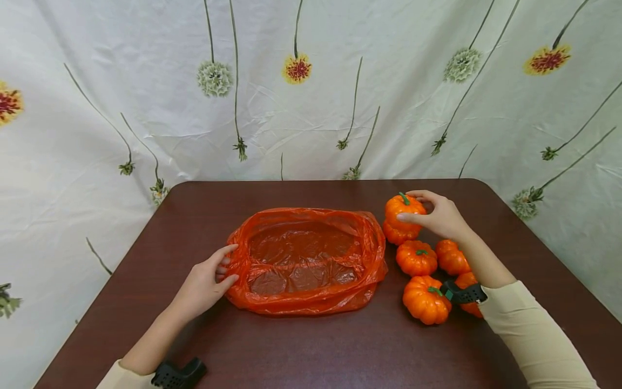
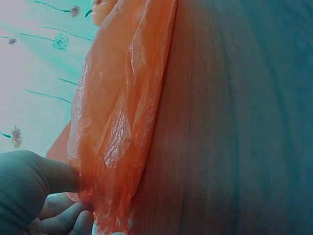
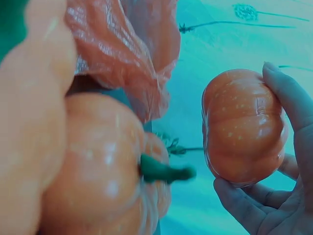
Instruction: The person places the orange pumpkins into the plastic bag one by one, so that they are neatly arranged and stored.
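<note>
An orange-red plastic bag [image 1: 306, 305] lies with its wide mouth spread upward on the table, its thin walls crumpled. At its left end my left hand [image 1: 206, 281] holds the side, thumb and curled fingers against the film [image 2: 117, 132] in the left wrist view. My right hand [image 1: 439, 216] grips a small orange toy pumpkin [image 1: 403, 208] with a green stem, thumb on one side and fingers on the other. In the right wrist view this held pumpkin [image 3: 244, 127] is up off the table. Below it in the head view sits another pumpkin [image 1: 399, 233], partly covered.
Several more orange pumpkins [image 1: 426, 300] stand right of the bag, some partly hidden under my right forearm. The dark brown table [image 1: 311, 351] reaches back to a white cloth [image 1: 311, 124] printed with flowers.
</note>
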Available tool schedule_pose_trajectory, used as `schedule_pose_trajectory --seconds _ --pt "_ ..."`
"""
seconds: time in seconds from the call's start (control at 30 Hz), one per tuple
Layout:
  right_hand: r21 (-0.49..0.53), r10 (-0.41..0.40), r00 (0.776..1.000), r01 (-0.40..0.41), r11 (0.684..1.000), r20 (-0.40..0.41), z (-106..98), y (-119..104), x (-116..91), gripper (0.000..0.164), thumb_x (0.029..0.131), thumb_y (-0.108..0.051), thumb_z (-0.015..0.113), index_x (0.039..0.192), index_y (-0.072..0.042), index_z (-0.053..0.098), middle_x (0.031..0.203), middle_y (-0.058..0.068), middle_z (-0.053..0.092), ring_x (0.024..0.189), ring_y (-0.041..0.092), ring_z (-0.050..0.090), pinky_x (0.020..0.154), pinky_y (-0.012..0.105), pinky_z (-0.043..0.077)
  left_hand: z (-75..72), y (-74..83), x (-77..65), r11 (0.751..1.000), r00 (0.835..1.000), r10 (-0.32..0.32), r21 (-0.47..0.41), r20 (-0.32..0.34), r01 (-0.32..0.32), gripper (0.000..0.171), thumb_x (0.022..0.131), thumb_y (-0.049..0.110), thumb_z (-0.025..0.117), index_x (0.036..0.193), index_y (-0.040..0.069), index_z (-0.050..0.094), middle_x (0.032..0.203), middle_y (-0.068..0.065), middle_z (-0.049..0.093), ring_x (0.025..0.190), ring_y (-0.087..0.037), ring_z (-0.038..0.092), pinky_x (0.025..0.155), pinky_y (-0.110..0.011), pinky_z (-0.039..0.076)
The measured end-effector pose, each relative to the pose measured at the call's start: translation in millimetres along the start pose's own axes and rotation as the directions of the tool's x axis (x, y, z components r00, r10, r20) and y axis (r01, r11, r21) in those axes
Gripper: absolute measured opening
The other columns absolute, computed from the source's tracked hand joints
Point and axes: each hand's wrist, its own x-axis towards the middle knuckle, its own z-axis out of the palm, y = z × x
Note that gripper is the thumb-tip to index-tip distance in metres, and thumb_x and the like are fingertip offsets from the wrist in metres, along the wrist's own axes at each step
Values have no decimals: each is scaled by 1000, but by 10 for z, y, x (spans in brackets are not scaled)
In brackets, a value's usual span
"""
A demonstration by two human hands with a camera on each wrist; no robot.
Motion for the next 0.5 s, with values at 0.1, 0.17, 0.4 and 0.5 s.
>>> schedule_pose_trajectory --seconds 0.1,0.17,0.4,0.5 --pt "-5 -7 1000 7 1000 12 38 -42 23 68 85 -42 75 139 -9 51 124 19 60 107 32 58 83 43 48 -1 -1 -2 1000 1000 2 -3 3 -2 59 82 1 75 136 -1 49 103 -15 62 85 -26 63 75 -43 57" --pt "-9 -7 1000 7 1000 20 63 -69 35 68 84 -43 75 139 -9 51 125 18 59 107 31 58 84 43 48 -2 -1 -4 1000 1000 4 -5 6 -4 59 82 1 75 136 -1 49 103 -15 62 85 -26 63 75 -42 57" --pt "7 -18 998 17 1000 55 129 -175 52 68 83 -44 76 138 -12 53 130 17 56 108 30 57 84 43 49 -5 -6 -1 1000 1000 13 -8 9 -13 60 82 1 75 136 -2 49 103 -16 63 85 -26 64 75 -42 57" --pt "4 -27 998 27 1000 63 152 -224 58 68 83 -44 76 138 -12 53 132 17 55 108 30 56 82 42 49 -5 -8 3 1000 1000 13 -11 13 -13 60 82 1 75 136 -2 49 103 -16 63 85 -26 64 75 -42 57"
